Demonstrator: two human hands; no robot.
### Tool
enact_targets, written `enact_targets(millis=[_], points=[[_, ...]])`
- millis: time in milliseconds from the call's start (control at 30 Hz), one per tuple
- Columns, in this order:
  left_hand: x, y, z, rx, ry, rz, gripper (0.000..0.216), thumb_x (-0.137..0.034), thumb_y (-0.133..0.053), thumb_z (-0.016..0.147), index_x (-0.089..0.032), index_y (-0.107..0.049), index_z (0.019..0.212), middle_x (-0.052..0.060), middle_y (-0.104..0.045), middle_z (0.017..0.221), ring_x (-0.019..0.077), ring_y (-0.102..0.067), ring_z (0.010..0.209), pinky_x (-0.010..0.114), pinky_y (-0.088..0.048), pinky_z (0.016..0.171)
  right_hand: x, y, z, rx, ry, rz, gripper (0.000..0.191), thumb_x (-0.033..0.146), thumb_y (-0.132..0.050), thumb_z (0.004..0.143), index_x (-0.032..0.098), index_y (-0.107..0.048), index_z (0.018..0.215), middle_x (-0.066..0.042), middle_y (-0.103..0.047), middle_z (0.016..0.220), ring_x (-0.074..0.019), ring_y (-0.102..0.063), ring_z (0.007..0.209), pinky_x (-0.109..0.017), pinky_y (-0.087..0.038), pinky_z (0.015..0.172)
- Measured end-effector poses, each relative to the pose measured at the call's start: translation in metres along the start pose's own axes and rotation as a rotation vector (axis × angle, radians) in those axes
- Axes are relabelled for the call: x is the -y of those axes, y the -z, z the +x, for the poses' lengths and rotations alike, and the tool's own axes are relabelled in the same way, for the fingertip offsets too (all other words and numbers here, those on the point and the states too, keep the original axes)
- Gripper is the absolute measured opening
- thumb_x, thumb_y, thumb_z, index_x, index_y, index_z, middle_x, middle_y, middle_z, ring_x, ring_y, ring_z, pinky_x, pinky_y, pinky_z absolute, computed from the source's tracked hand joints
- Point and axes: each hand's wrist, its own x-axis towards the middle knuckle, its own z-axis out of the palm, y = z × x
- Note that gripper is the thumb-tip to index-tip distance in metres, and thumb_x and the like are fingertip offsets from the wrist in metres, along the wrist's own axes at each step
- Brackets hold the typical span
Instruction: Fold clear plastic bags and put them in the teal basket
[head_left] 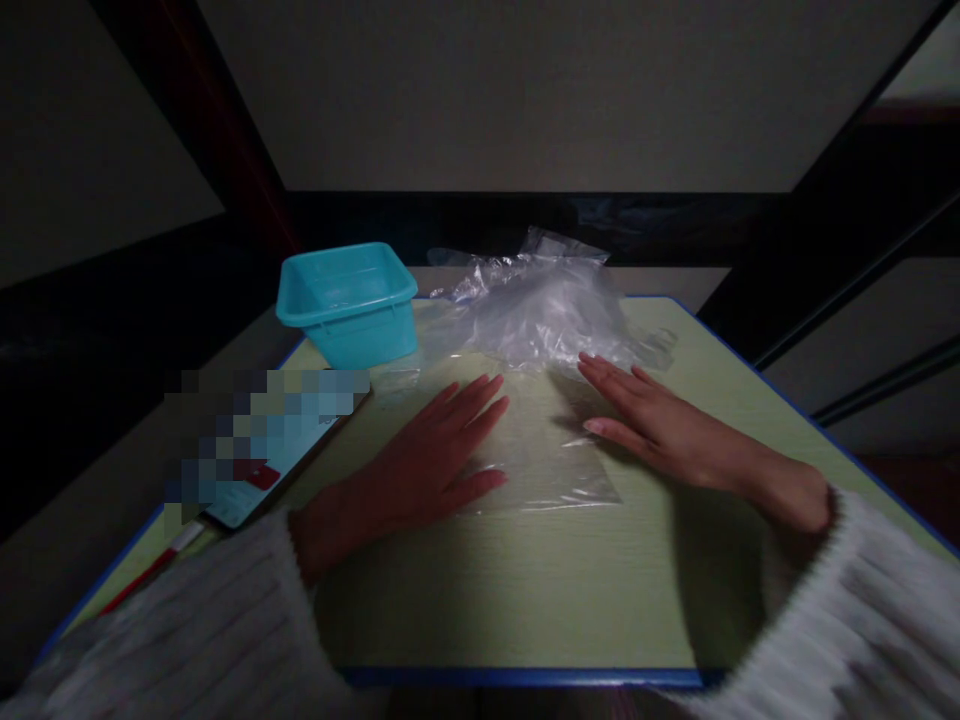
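A clear plastic bag (544, 460) lies flat on the table in front of me. My left hand (431, 455) rests over the bag's left side, fingers stretched out and thumb apart, holding nothing. Over the right side is my right hand (649, 420), its fingers extended and thumb spread, also with nothing in it; whether it touches the film or hovers just above, I cannot tell. Just beyond the fingertips sits a crumpled heap of clear plastic bags (551, 310).
A turquoise plastic basin (352, 330) stands at the table's back left. Nearer on the left is a phone (300, 440), partly blurred out, with a red-and-white cable (161, 560) at its lower end. The pale table (510, 610) has a blue edge; a wall rises behind it.
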Motion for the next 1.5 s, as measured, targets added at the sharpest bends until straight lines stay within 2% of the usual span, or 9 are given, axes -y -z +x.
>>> enact_targets(millis=[100,233,533,967,1133,1200,1267,1367,1500], points=[[-0.019,-0.008,0.006,-0.098,0.056,-0.004,0.043,-0.029,-0.027,0.094,-0.007,-0.039,0.129,0.017,-0.033,0.143,0.0205,-0.025,0.134,0.039,-0.025,0.109,0.013,-0.009,0.006,-0.05,0.085,-0.031,0.065,0.047,-0.024,0.093,0.001,-0.027,0.138,-0.023,-0.025,0.144,-0.0277,-0.023,0.134,-0.049,-0.023,0.107],[-0.037,-0.021,0.014,-0.096,0.064,-0.027,0.043,-0.023,-0.028,0.092,-0.001,-0.042,0.126,0.021,-0.041,0.137,0.0237,-0.034,0.13,0.04,-0.032,0.107,0.039,-0.022,0.01,-0.05,0.187,-0.024,0.059,0.04,-0.027,0.094,-0.001,-0.03,0.137,-0.024,-0.026,0.143,-0.0267,-0.023,0.133,-0.045,-0.027,0.107],[-0.033,-0.034,0.014,0.009,0.101,0.019,0.048,-0.022,-0.03,0.09,0.005,-0.035,0.13,0.025,-0.032,0.14,0.0272,-0.026,0.133,0.042,-0.028,0.108,0.048,-0.037,0.01,-0.006,0.211,0.013,0.07,0.05,-0.02,0.093,-0.005,-0.028,0.136,-0.026,-0.026,0.142,-0.0262,-0.021,0.133,-0.041,-0.027,0.108],[-0.036,-0.03,0.013,0.067,0.19,0.055,0.053,-0.029,-0.033,0.09,-0.004,-0.03,0.136,0.016,-0.025,0.147,0.0333,-0.017,0.135,0.051,-0.022,0.106,0.042,-0.036,0.009,0.092,0.167,0.026,0.08,0.062,-0.022,0.088,0.002,-0.021,0.141,-0.022,-0.018,0.145,-0.0293,-0.013,0.135,-0.053,-0.018,0.108],[-0.035,-0.03,0.013,0.068,0.2,0.038,0.055,-0.036,-0.033,0.091,-0.006,-0.03,0.137,0.016,-0.024,0.147,0.0333,-0.016,0.136,0.053,-0.021,0.106,0.028,-0.02,0.01,0.067,0.207,0.099,0.071,0.052,-0.031,0.09,0.001,-0.023,0.139,-0.02,-0.028,0.144,-0.0265,-0.027,0.133,-0.048,-0.025,0.107],[-0.035,-0.027,0.012,0.067,0.179,0.015,0.053,-0.035,-0.033,0.091,-0.007,-0.03,0.137,0.015,-0.024,0.147,0.0314,-0.015,0.136,0.054,-0.019,0.107,0.017,-0.007,0.008,-0.003,0.155,0.16,0.053,0.036,-0.028,0.093,0.009,-0.029,0.139,-0.014,-0.038,0.14,-0.0223,-0.042,0.125,-0.043,-0.038,0.101],[-0.035,-0.024,0.012,0.065,0.104,-0.014,0.052,-0.032,-0.033,0.091,-0.008,-0.029,0.137,0.013,-0.023,0.148,0.028,-0.013,0.137,0.053,-0.016,0.109,0.004,0.005,0.006,-0.09,0.151,0.16,0.048,0.022,-0.03,0.089,0.014,-0.034,0.136,-0.01,-0.048,0.134,-0.0212,-0.048,0.12,-0.043,-0.042,0.097],[-0.036,-0.019,0.011,0.082,-0.07,-0.072,0.052,-0.031,-0.037,0.09,-0.01,-0.029,0.137,0.01,-0.023,0.148,0.0228,-0.012,0.138,0.049,-0.011,0.111,-0.012,0.013,0.004,-0.146,0.165,0.127,0.054,0.011,-0.033,0.079,0.015,-0.04,0.132,-0.006,-0.063,0.117,-0.0209,-0.056,0.111,-0.042,-0.046,0.093],[-0.036,-0.016,0.01,0.142,-0.217,-0.137,0.055,-0.036,-0.039,0.09,-0.014,-0.026,0.139,0.007,-0.027,0.147,0.0207,-0.016,0.137,0.047,-0.01,0.112,-0.023,0.009,0.004,-0.113,0.155,0.058,0.065,0.004,-0.035,0.068,0.016,-0.043,0.131,-0.004,-0.065,0.113,-0.0204,-0.058,0.107,-0.039,-0.049,0.087]])
